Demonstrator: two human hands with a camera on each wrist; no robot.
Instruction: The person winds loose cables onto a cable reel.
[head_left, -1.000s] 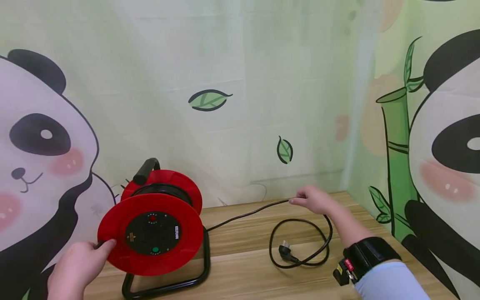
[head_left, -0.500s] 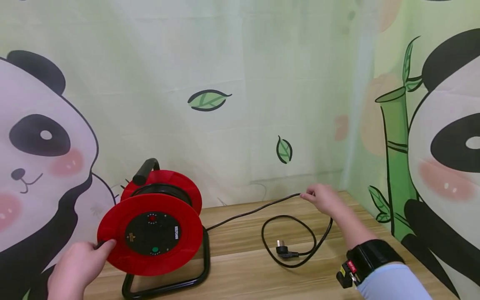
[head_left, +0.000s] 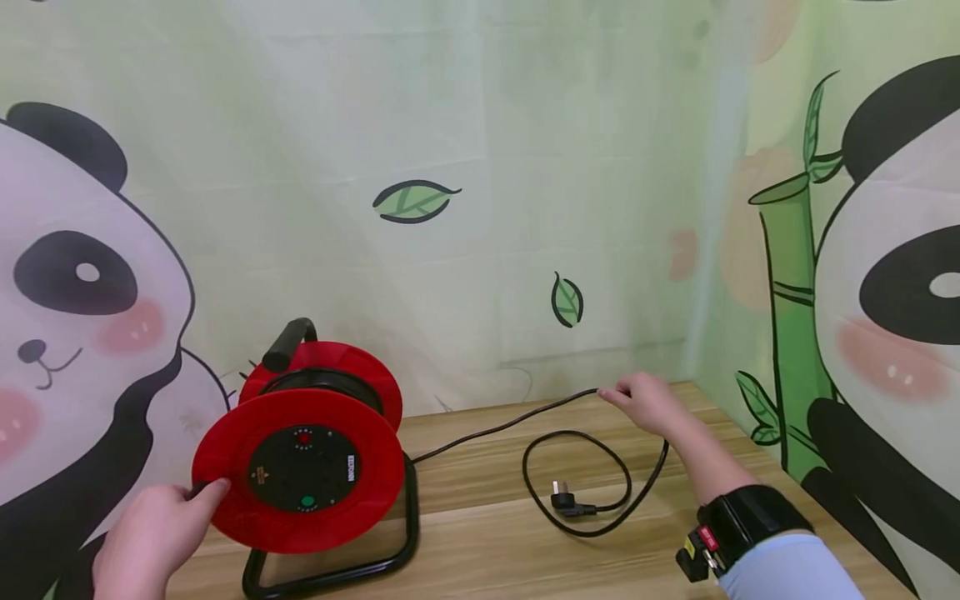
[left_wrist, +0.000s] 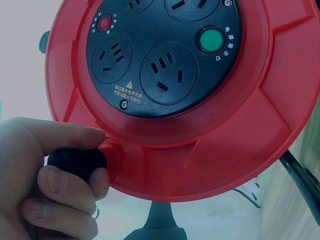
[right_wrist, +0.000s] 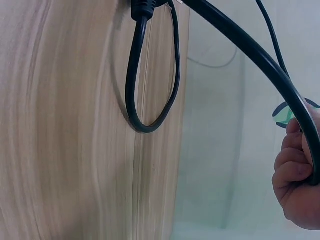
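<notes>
A red cable reel (head_left: 300, 529) with a black socket panel (head_left: 303, 468) stands on the left of the table. My left hand (head_left: 153, 533) holds the black knob (left_wrist: 77, 162) on the reel's front disc, fingers curled round it in the left wrist view. From the reel a black cable (head_left: 491, 429) runs right and slightly up to my right hand (head_left: 647, 403), which grips it above the table. Past that hand the cable drops into a loose loop on the wood. The black plug (head_left: 567, 502) lies inside the loop, its metal pins pointing toward the back.
The reel rests on a black tube frame (head_left: 408, 521) and has a black carrying handle (head_left: 288, 346) on top. Behind the wooden table (head_left: 465, 542) hangs a printed curtain (head_left: 480, 217) with pandas and leaves, which also closes off the right side.
My right hand has shifted a little to the right with the cable. The loop has slid left, and the plug has turned and moved slightly. My left hand stays on the knob.
</notes>
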